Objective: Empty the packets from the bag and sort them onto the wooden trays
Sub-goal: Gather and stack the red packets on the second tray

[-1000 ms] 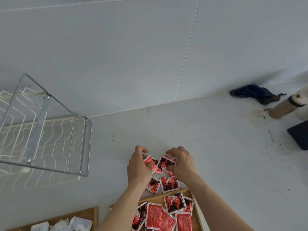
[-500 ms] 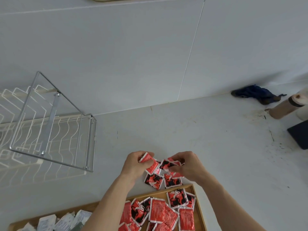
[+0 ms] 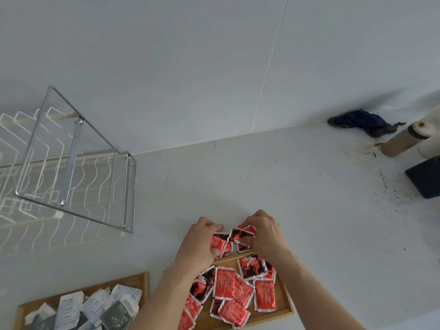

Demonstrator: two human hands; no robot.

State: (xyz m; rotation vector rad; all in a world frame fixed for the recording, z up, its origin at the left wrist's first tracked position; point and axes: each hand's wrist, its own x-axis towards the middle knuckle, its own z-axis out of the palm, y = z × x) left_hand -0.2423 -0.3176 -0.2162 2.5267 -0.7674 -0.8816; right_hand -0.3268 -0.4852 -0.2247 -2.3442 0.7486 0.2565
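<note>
My left hand (image 3: 198, 244) and my right hand (image 3: 264, 233) are closed around a bunch of red and black packets (image 3: 234, 238), held just past the far edge of the right wooden tray (image 3: 287, 303). That tray holds several red packets (image 3: 234, 288), some face up, some face down. The left wooden tray (image 3: 140, 281) holds several white and dark green packets (image 3: 102, 308). No bag is in view.
A wire dish rack (image 3: 71, 167) stands at the left on the white counter. At the back right lie a dark blue cloth (image 3: 362, 121), a tan bottle (image 3: 404, 139) and a dark box (image 3: 426, 177). The counter there is stained.
Both hands have gathered the loose red packets off the counter and drawn them together, back toward the right tray. The view has tilted down, showing more of both trays.
</note>
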